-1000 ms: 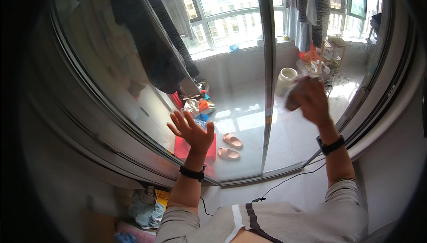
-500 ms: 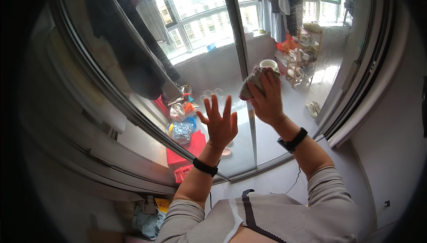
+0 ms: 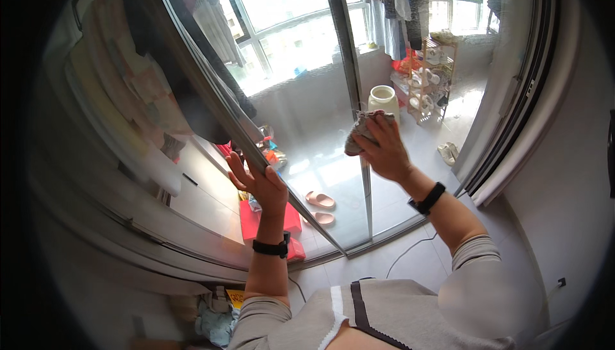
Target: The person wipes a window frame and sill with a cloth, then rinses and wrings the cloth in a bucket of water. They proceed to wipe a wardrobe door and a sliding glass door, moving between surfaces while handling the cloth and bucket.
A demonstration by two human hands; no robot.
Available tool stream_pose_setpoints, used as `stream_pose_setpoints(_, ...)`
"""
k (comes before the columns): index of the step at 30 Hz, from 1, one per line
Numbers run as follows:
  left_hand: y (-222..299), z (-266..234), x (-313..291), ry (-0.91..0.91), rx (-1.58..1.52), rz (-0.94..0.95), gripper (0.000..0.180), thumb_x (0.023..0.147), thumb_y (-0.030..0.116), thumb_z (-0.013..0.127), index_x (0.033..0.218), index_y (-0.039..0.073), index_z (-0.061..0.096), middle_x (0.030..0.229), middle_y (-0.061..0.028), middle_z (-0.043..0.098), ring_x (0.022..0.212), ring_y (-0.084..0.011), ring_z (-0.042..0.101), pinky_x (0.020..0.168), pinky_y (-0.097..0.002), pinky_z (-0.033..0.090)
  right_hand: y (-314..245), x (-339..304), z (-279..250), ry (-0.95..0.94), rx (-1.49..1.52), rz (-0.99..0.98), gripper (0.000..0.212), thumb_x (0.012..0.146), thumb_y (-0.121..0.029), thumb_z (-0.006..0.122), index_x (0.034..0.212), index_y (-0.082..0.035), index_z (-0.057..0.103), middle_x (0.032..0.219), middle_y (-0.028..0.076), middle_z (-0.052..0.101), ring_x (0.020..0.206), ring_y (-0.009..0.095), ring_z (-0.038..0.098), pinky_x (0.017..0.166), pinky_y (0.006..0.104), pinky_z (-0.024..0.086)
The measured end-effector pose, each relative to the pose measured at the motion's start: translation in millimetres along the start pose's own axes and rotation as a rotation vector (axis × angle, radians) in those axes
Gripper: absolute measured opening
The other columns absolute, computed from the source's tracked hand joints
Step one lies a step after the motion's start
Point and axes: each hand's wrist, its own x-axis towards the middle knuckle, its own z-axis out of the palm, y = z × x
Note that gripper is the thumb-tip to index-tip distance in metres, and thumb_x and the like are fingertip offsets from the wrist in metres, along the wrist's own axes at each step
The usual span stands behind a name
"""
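Note:
My right hand (image 3: 388,156) is closed on a crumpled grey cloth (image 3: 355,138), held against the glass close to the dark upright bar (image 3: 346,36) of the sliding door. To the left, my left hand (image 3: 266,195) lies against the metal edge frame (image 3: 306,214) of a glass door panel (image 3: 288,116). Its fingers are stretched out and apart on the left of that frame, with the thumb at its right side. No loose object shows in this hand. The fingertips under the cloth are hidden.
Behind the glass are pink slippers (image 3: 321,200), a cream jar (image 3: 383,97), a wooden shoe rack (image 3: 424,84) and hanging clothes (image 3: 218,36). A red box (image 3: 248,223) sits below my left hand. A dark cable (image 3: 410,246) crosses the floor near the door track.
My left hand has moved from in front of the glass leftward to the frame. The panel's left edge now appears farther right. My right hand and the cloth are slightly lower.

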Motion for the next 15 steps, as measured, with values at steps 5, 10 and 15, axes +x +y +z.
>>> stream_pose_setpoints(5,21.0,15.0,-12.5,0.066,-0.088,0.001,0.060,0.101,0.040,0.031,0.144,-0.001,0.032,0.153,-0.0227,0.017,0.145,-0.0336,0.010,0.112,-0.0514,0.002,59.1,47.9,-43.3,0.177,-0.297,0.000,0.039,0.085,-0.015,0.062,0.123,-0.023,0.061,0.137,0.008,0.048,0.130,0.033,0.040,0.106,0.0513,0.031)
stream_pose_setpoints(10,38.1,25.4,-15.2,0.102,-0.141,0.019,0.059,0.101,0.040,0.031,0.143,-0.002,0.034,0.151,-0.0250,0.018,0.145,-0.0321,0.010,0.112,-0.0504,0.002,59.6,106.0,-34.9,0.637,-0.083,0.230,0.042,0.088,-0.009,0.057,0.129,-0.006,0.053,0.137,0.024,0.042,0.132,0.042,0.035,0.107,0.0540,0.028)
stream_pose_setpoints(15,49.4,35.2,-15.0,0.092,-0.212,0.015,0.059,0.102,0.039,0.029,0.144,-0.002,0.033,0.151,-0.0255,0.018,0.145,-0.0312,0.010,0.112,-0.0478,0.000,20.9,14.6,3.4,0.108,0.009,-0.068,0.042,0.078,-0.012,0.062,0.119,-0.021,0.059,0.133,0.009,0.049,0.130,0.031,0.039,0.103,0.0455,0.034)
